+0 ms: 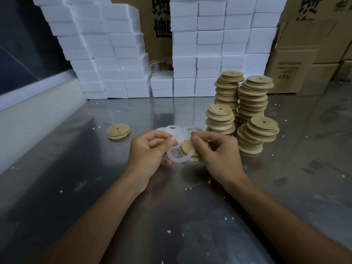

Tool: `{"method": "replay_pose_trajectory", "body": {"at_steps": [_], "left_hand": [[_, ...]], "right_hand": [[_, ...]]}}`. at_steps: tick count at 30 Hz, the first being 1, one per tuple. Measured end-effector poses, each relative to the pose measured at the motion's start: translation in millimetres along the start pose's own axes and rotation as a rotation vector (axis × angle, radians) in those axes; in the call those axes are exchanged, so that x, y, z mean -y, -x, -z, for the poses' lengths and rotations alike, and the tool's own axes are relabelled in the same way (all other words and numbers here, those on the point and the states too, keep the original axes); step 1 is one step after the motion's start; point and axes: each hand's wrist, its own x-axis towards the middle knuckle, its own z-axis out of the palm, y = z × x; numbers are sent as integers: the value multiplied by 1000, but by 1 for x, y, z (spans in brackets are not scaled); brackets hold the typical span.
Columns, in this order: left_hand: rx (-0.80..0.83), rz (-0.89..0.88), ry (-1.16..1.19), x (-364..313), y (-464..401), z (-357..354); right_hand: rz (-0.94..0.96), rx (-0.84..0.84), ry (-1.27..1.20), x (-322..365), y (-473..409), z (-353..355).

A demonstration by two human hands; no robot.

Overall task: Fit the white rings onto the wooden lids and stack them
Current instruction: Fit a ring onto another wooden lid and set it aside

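My left hand [150,149] and my right hand [215,149] both pinch a white ring [177,159] above the steel table. Through the ring shows a wooden lid [185,147], held in my right hand's fingers. A heap of loose white rings [175,130] lies just behind my hands. One lid with a ring fitted [118,131] lies flat on the table to the left. Several stacks of bare wooden lids [245,111] stand to the right, the two back ones tall and leaning.
White foam boxes [118,54] are piled along the back of the steel table [171,206]. Cardboard cartons [304,54] stand at the back right. Small white foam crumbs are scattered over the tabletop. A pale wall ledge [28,119] runs along the left edge.
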Motion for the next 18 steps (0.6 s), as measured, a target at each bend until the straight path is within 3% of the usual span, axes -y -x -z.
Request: {"method": "replay_pose_trajectory", "body": {"at_steps": [9,15,18], "left_hand": [[2,-85,52,-1,2,-7],[-52,-105,3,0,3,-9],[-1,-5,12,-3,4,-10]], "right_hand": [[-36,27,-57,-1,0,-3],[35,34,-38,-4,-2,-3],[68,0,-44,-5,-2,-3]]}}
